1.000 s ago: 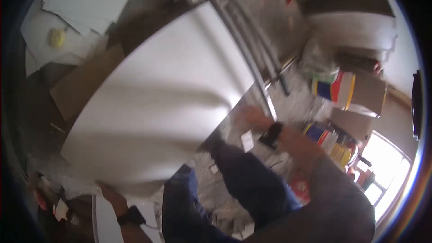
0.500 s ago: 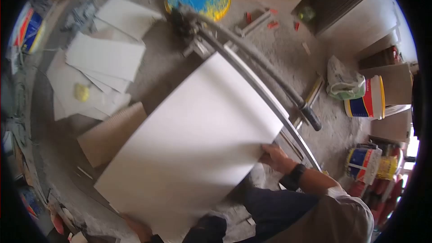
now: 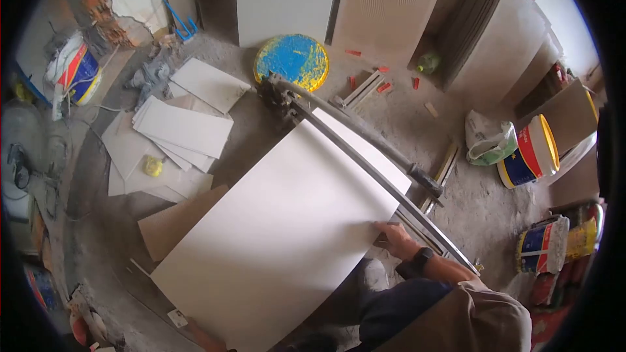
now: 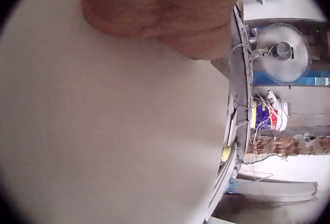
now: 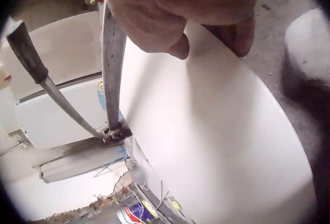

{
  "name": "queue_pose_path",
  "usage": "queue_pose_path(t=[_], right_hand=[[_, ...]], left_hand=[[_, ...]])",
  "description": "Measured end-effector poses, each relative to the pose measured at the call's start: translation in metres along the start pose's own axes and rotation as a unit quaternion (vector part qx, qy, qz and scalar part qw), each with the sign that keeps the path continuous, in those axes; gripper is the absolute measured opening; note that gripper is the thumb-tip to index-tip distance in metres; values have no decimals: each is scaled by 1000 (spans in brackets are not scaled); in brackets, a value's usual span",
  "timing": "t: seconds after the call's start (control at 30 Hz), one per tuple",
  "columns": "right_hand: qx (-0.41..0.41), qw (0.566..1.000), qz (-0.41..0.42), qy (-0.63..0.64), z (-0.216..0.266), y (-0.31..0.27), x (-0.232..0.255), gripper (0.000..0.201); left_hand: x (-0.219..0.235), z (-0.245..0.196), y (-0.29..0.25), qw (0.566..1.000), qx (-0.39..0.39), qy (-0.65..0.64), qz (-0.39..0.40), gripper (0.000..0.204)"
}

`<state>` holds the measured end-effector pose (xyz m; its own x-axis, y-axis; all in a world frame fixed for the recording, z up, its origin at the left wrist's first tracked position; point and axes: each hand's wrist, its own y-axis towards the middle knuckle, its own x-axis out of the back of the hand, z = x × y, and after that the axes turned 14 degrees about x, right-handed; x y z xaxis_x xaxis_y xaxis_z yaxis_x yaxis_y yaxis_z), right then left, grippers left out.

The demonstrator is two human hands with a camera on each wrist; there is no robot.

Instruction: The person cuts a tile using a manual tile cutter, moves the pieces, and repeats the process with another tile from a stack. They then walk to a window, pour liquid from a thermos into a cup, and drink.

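A large white tile [image 3: 280,221] lies under the rail [image 3: 385,186] of a manual tile cutter, and a strip of it shows beyond the rail. My right hand [image 3: 399,241] grips its near right edge. In the right wrist view the thumb [image 5: 180,47] lies on the white face, with fingers wrapped around the edge. At the near left edge my left hand [image 3: 207,337] holds the tile, mostly hidden in the head view. The left wrist view shows this hand [image 4: 160,13] against the face, its fingertips out of sight. The cutter's long handle [image 3: 427,181] is beside the rail.
Left of the tile lie several smaller white pieces [image 3: 189,127] and a brown piece [image 3: 176,221]. A blue-and-yellow round lid [image 3: 291,60] sits behind the cutter. Tiles [image 3: 495,32] lean at the back right; buckets [image 3: 531,150] stand at right.
The head view has swung and steadied. My right hand, away from the tile a second ago, now grips its edge. The tile reaches farther past the rail than half a second ago.
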<state>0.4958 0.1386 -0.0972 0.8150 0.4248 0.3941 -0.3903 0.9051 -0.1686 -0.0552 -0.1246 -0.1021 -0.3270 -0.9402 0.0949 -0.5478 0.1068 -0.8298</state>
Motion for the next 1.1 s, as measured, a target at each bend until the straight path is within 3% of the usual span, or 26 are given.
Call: queue_pose_path(t=[0.03, 0.1, 0.2, 0.27, 0.37, 0.43, 0.5, 0.77, 0.87, 0.93, 1.1], right_hand=[[-56, 987, -59, 136, -18, 8, -7, 25], [-89, 956, -111, 256, -25, 21, -9, 25], [-25, 990, -63, 122, -13, 22, 1, 27], [25, 996, 26, -80, 60, 25, 16, 31], [-78, 982, -93, 146, 9, 29, -1, 34], [-131, 945, -156, 257, 0, 34, -4, 38], [-115, 949, -146, 253, 0, 38, -2, 40], [-96, 956, -153, 230, 21, 38, 4, 40], [-106, 943, -181, 260, 33, 42, 2, 29], [-118, 936, -188, 272, 26, 43, 0, 26], [-119, 955, -158, 221, 33, 47, 5, 44]], left_hand=[[-32, -18, -39, 1000, 0, 12, -14, 54], [-52, -32, -59, 999, 1, 13, -30, 55], [-65, -32, -57, 999, 15, -18, -41, 59], [-70, -30, -55, 998, 28, -34, -52, 61], [-57, -29, -42, 986, -67, 151, -31, 66], [-71, -33, -60, 980, -64, 183, -54, 67], [-79, -35, -73, 974, -61, 205, -73, 68], [-105, -41, -79, 983, -85, 159, 16, 72], [-109, -39, -75, 985, -54, 156, -47, 73], [-107, -40, -64, 987, -45, 148, -40, 72], [-109, -40, -59, 986, -67, 155, -15, 70]])
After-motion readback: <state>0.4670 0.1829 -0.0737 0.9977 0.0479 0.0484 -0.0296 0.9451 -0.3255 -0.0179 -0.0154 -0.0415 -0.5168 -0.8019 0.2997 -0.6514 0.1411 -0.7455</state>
